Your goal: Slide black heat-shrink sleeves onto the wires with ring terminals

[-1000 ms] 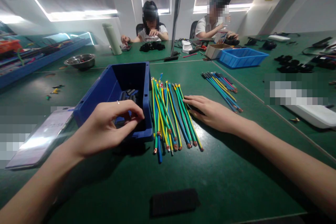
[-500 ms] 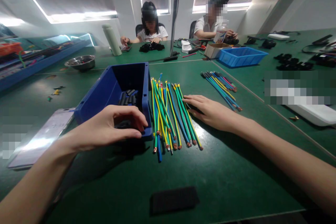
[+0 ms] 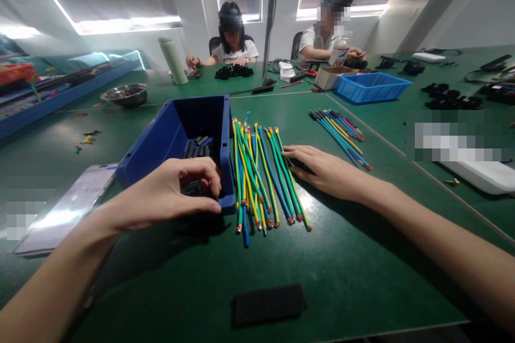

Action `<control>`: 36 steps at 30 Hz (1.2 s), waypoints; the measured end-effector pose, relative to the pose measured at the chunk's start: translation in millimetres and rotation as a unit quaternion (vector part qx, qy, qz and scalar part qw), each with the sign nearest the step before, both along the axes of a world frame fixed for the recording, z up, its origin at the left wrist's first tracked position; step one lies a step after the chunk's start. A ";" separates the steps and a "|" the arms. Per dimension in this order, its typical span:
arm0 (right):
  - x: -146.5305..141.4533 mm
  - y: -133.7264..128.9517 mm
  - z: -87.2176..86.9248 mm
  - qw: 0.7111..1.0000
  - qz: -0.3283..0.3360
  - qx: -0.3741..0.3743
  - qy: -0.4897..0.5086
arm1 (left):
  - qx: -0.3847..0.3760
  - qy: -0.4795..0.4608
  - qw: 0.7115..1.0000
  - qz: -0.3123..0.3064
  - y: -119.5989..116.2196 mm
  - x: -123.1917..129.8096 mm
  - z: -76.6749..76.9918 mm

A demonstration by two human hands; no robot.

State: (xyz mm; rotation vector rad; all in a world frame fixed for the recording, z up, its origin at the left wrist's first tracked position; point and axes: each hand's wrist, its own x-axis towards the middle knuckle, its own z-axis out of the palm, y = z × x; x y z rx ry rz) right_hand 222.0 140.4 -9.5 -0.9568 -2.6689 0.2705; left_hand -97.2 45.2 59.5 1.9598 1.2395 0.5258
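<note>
My left hand [image 3: 169, 190] is at the low front of a dark blue bin [image 3: 140, 144]. Its fingers curl down inside over short black sleeves [image 3: 197, 150], while the thumb lies by the front lip, apart from them. No held piece shows, though the fingertips are partly hidden. Beside the bin, a row of short cables [image 3: 257, 177] in green, yellow and blue lies on the table, with metal lugs at the far ends and bare copper at the near ends. My right hand [image 3: 317, 171] rests flat and open to their right, fingertips against the outermost cable.
A smaller group of cables with black sleeves [image 3: 341, 136] lies farther right. A black block [image 3: 269, 304] sits near the front edge, a phone [image 3: 68, 209] left of the bin. Behind are a steel bowl [image 3: 126, 95], a light blue tray [image 3: 372, 87], a pole [image 3: 269, 27] and two people seated opposite.
The fingers of my left hand have curled in a little more inside the bin. My right hand keeps its place beside the cables. The view has shifted very slightly.
</note>
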 end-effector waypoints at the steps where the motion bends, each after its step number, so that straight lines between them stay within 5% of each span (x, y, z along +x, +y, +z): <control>1: 0.2 -0.2 0.6 1.000 0.001 -0.002 0.000 | -0.004 0.003 1.000 0.002 0.1 0.2 0.4; 14: 0.7 0.7 -1.4 1.000 0.009 0.005 -0.010 | -0.115 -0.024 0.992 0.050 5.3 -3.2 -2.4; 25: 0.4 -0.4 0.9 1.000 0.012 0.002 -0.009 | -0.136 -0.048 0.986 0.086 5.8 -2.5 -3.2; 36: 0.8 -0.1 1.6 1.000 0.014 0.001 -0.023 | -0.087 -0.053 0.995 0.015 1.3 -0.3 -0.8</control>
